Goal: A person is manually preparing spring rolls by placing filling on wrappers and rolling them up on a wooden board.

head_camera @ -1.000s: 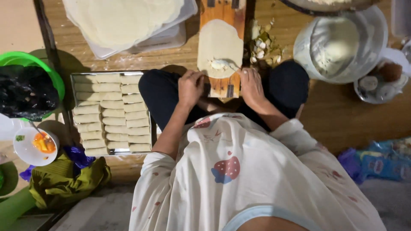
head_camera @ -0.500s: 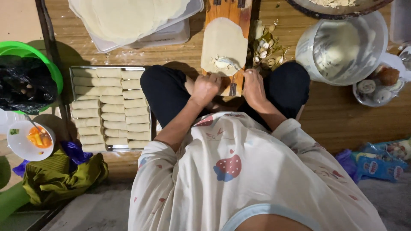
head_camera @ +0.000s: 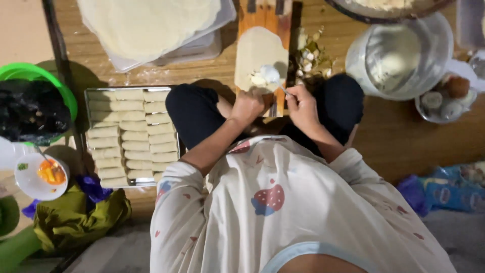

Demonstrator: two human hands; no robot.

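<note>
A pale round wrapper point(head_camera: 260, 50) lies on a wooden board point(head_camera: 262, 15) in front of my knees. My right hand point(head_camera: 303, 103) grips the handle of a spoon point(head_camera: 273, 75), whose bowl rests on a small heap of white filling point(head_camera: 258, 79) at the wrapper's near edge. My left hand point(head_camera: 247, 107) is curled in a fist at the board's near end, just left of the right hand, with nothing visible in it.
A metal tray point(head_camera: 91, 93) of rolled wrappers sits to the left. A stack of flat wrappers point(head_camera: 151, 20) lies in a clear container at top left. A large clear tub point(head_camera: 399, 55) with white mixture stands at right, scraps point(head_camera: 310, 53) beside the board, a green basin point(head_camera: 30, 71) far left.
The spoon lay loose on the wrapper before; now my right hand holds its handle. My left hand has drawn back slightly to the board's near end.
</note>
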